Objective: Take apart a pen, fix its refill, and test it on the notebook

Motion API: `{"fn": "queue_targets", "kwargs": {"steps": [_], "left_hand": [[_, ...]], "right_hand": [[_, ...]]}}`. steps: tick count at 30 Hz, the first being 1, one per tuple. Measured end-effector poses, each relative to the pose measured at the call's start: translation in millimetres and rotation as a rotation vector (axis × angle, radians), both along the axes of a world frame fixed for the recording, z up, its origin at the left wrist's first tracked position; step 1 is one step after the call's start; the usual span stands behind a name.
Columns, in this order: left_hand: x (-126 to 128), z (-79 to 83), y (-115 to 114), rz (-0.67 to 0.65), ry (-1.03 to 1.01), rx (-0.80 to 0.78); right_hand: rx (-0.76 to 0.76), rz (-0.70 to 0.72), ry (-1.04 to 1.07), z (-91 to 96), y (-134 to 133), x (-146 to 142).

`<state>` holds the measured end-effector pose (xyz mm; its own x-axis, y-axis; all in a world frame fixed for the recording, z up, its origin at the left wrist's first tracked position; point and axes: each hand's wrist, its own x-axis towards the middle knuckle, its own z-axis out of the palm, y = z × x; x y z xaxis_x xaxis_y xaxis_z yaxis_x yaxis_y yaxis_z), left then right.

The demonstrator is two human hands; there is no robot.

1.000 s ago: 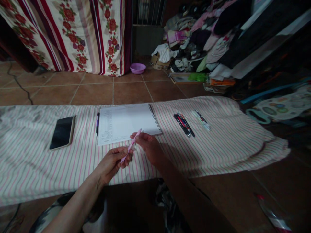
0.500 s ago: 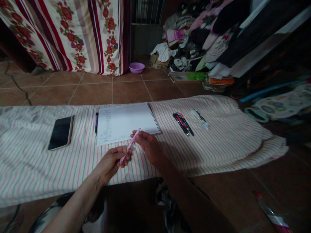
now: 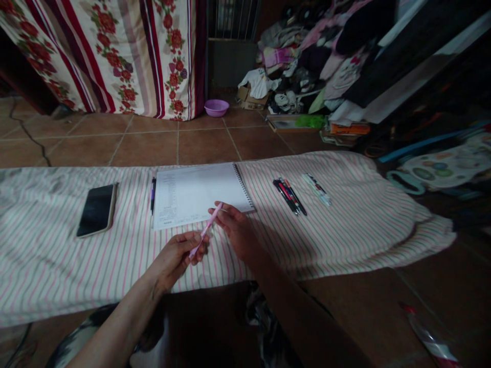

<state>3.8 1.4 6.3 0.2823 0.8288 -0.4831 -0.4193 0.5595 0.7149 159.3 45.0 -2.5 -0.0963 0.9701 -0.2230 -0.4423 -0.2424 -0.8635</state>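
A slim pink pen (image 3: 207,228) is held slantwise between my two hands, over the near edge of a spiral notebook (image 3: 203,189). My left hand (image 3: 184,249) grips its lower end between thumb and fingers. Around its upper end, the fingertips of my right hand (image 3: 233,225) are closed. The notebook lies open to a mostly blank white page, with small print along its left and near edges. Beside its left edge rests a purple and black pen (image 3: 152,196).
The striped cloth (image 3: 345,220) carries a phone (image 3: 97,209) at left. Right of the notebook lie several dark pens (image 3: 289,197) and a group of white pens (image 3: 316,189). Beyond, a purple basin (image 3: 216,108) stands on the tiled floor near heaped clothes (image 3: 291,56).
My right hand has shifted very slightly to the right at the pen's upper end. Otherwise the hands and objects look the same.
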Motion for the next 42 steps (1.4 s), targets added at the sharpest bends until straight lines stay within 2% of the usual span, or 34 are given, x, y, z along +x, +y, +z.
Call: {"fn": "queue_targets", "kwargs": {"steps": [9,17,22,29,35,42], "left_hand": [[0.6,-1.8,0.1,-0.010,0.010,-0.017],[-0.3,-2.2,0.0,-0.015,0.002,0.017],[-0.6,-3.5,0.2,-0.018,0.005,0.014],[0.0,-3.9,-0.4,-0.024,0.008,0.009],[-0.5,-2.2,-0.2,-0.009,-0.024,0.018],[-1.4,-4.5,-0.3,-0.012,-0.016,0.015]], "right_hand": [[-0.011,-0.073,-0.029,-3.4,3.2,-1.5],[-0.018,0.012,0.052,2.8,-0.5,-3.1],[-0.044,-0.013,0.027,1.6,1.1,-3.8],[0.002,-0.068,-0.015,-0.5,0.4,-7.1],[-0.058,0.040,0.129,4.7,-2.1,-6.0],[-0.061,0.040,0.085,-1.7,1.9,-3.8]]}}
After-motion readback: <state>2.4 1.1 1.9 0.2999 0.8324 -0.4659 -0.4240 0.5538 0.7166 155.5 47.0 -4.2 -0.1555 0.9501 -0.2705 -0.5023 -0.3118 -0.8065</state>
